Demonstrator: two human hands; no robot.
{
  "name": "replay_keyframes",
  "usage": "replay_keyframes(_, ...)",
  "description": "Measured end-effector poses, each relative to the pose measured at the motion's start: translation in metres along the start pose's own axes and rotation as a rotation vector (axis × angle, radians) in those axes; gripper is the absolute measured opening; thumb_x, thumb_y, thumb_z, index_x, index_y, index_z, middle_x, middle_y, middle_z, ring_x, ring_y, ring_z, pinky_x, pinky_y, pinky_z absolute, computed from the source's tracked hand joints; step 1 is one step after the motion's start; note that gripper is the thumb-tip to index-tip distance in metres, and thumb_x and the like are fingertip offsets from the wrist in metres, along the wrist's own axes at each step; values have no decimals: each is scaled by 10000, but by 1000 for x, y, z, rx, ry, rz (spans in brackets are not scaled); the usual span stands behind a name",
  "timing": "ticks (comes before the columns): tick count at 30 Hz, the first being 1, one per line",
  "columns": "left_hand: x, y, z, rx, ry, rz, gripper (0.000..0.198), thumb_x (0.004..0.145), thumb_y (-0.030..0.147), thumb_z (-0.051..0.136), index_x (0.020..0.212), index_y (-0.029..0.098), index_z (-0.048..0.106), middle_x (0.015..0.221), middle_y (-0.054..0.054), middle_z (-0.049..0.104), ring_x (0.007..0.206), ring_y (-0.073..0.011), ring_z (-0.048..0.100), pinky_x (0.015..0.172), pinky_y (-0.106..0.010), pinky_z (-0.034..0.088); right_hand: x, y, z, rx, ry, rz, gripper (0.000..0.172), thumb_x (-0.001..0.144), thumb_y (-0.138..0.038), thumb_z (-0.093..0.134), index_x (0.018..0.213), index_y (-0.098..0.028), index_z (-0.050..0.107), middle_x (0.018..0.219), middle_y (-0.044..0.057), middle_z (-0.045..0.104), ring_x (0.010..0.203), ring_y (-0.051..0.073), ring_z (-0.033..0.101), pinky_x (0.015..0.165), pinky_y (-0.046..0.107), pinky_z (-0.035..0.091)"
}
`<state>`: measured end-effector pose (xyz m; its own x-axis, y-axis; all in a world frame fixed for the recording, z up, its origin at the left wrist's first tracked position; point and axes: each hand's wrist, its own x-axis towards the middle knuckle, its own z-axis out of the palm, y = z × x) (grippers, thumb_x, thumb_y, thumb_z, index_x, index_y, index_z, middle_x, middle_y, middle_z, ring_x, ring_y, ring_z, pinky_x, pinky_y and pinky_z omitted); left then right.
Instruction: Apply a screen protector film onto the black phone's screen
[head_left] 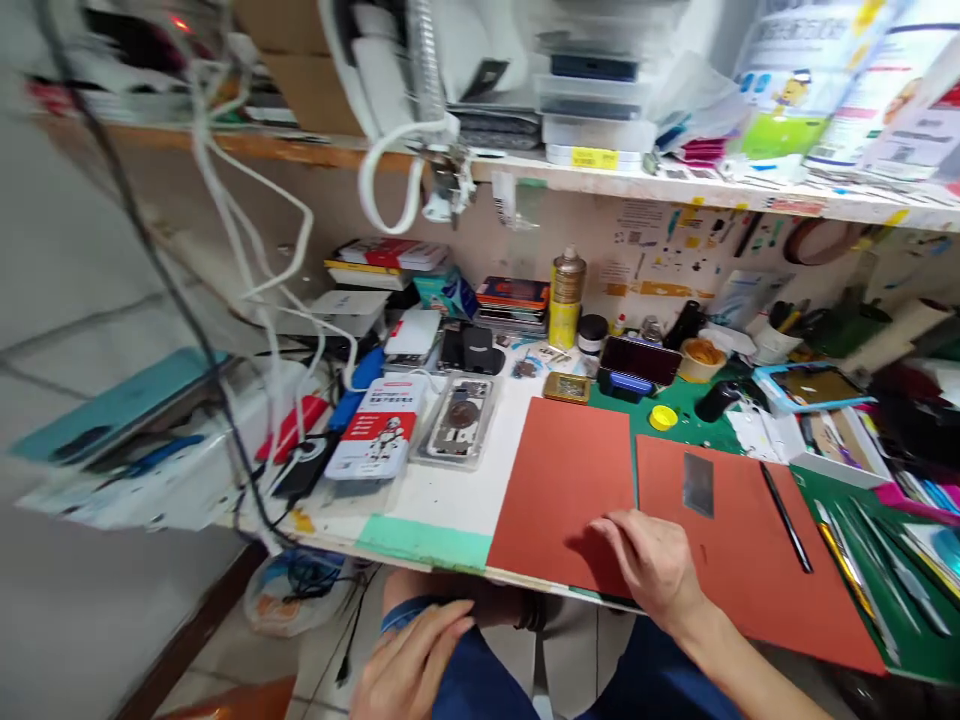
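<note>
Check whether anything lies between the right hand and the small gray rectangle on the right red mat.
Nothing visible does: only the right red mat shows between the right hand and the gray rectangle. The black pen-like tool lies beyond, farther right.

Bright, whitish light falls on the bench point(450, 497), seemingly from above and to the right, since the right hand point(658, 562) throws a soft shadow leftward onto the red mat point(570, 465); the floor point(225, 652) is dimmer. The wide lens stretches and tilts things towards the edges, where blur softens the pale, washed-out tubs point(787, 60) at top right.
</note>
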<state>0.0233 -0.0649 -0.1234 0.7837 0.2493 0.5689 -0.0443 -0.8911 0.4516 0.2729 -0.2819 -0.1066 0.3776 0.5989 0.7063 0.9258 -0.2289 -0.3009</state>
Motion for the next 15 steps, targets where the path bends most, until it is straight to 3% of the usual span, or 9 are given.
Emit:
replay_keyframes(2, 51, 15, -4, 16, 64, 182, 255, 1065, 122, 508, 1200, 219, 702, 891, -19, 835, 738, -149, 804, 692, -210, 615, 13, 9, -10, 3, -8, 3, 138, 1115, -198, 559, 1068, -166, 685, 794, 35, 736, 626, 145, 689, 624, 252, 508)
replay_keyframes(4, 99, 20, 5, 30, 3, 250, 272, 1071, 120, 506, 1231, 212, 706, 988, -42, 825, 850, -141, 804, 741, -213, 611, 32, 21, -20, -2, -2, 15, 179, 1120, -253, 559, 1095, -163, 711, 831, 51, 758, 646, 149, 704, 630, 244, 525)
replay_keyframes(6, 144, 20, 25, 32, -65, 345, 309, 1092, 129, 461, 1186, 227, 738, 978, -24, 804, 811, -108, 778, 697, -183, 585, 54, 35, -26, -58, 42, 36, 253, 1104, -348, 608, 969, -182, 744, 735, 17, 743, 522, 124, 631, 543, 238, 474)
replay_keyframes(8, 188, 17, 53, 46, -84, 380, 271, 1120, 278, 513, 1061, 201, 766, 872, -18, 763, 741, -114, 750, 667, -192, 576, 75, 48, -25, -110, 90, 103, 360, 1085, -437, 633, 845, -195, 748, 601, -20, 674, 417, 102, 524, 471, 247, 402)
replay_keyframes(10, 226, 13, 81, 62, -78, 397, 323, 1131, 342, 502, 1067, 178, 773, 877, -34, 747, 802, -135, 756, 719, -214, 595, 90, 58, -17, -60, 113, 189, 360, 1080, -483, 618, 940, -192, 778, 649, -2, 703, 474, 119, 585, 483, 244, 417)
replay_keyframes(13, 254, 3, 112, 70, -50, 424, 340, 1123, 213, 448, 1333, 152, 709, 1070, -75, 762, 972, -160, 771, 814, -249, 625, 97, 67, 1, 42, 150, 246, 367, 1063, -506, 619, 1141, -186, 782, 918, 79, 813, 696, 175, 733, 587, 255, 510)
replay_keyframes(15, 255, -4, 124, 64, -43, 453, 380, 1109, 149, 421, 1385, 160, 683, 1122, -75, 763, 1021, -151, 768, 860, -254, 633, 89, 70, 11, -5, 193, 276, 393, 1061, -534, 613, 1049, -190, 803, 864, 77, 813, 606, 168, 698, 558, 269, 494)
